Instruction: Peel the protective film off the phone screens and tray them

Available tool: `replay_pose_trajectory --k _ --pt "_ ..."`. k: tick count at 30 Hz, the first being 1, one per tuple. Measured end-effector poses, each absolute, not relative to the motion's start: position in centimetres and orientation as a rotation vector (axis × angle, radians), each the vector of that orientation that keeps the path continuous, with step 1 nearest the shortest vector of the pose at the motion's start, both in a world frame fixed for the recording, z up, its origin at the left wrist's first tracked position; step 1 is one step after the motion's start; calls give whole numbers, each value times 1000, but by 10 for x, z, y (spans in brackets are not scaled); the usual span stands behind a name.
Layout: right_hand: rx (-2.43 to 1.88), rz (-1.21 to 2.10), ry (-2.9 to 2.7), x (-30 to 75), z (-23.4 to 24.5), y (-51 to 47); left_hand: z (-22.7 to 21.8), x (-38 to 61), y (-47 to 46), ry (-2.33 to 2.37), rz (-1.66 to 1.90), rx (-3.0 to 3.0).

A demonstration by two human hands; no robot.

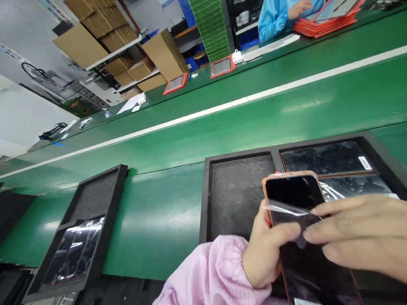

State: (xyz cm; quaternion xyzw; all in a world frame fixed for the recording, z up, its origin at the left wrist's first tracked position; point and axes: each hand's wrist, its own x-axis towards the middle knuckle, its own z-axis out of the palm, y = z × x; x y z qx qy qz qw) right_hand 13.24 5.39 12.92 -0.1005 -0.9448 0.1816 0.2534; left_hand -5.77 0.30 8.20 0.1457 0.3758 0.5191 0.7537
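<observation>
My left hand (266,252), in a pink sleeve, grips the left edge of a black phone (293,192) with an orange frame, held screen up over a black tray (241,194). A clear film (286,210) lies across the screen. My right hand (373,236) reaches over the phone from the right, its fingertips pressed together at the film beside my left thumb. The phone's lower part is partly hidden by both hands.
The black tray holds film-covered screens (325,159) in its right slots. A second black tray (86,225) lies at the left on the green conveyor belt (222,128). Across the belt a person in blue (283,3) works by red trays (323,23). Cardboard boxes fill the shelves (111,33).
</observation>
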Motion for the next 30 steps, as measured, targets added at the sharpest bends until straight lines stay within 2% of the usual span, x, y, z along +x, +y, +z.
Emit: replay_pose_trajectory --k 3,6,12,15,18,22,25,28,30 --pt "-9 533 -2693 119 138 77 77 -56 7 831 1146 285" --pt "-23 411 -2715 111 129 84 71 -55 10 899 1132 229" --pt "-231 182 -2659 115 97 86 70 -55 13 911 1153 213" --pt "-484 65 -2539 108 91 91 71 -54 12 935 1138 226" --pt "-728 85 -2424 102 93 91 71 -53 11 906 1159 223" --pt "-1149 443 -2191 105 95 86 70 -54 11 896 1193 204" --pt "-1381 978 -2103 108 88 79 70 -56 11 871 1214 210" --pt "-1356 1481 -2016 108 88 74 72 -58 11 817 1225 230" --pt "-1351 1461 -1965 111 96 74 74 -59 11 803 1206 225"
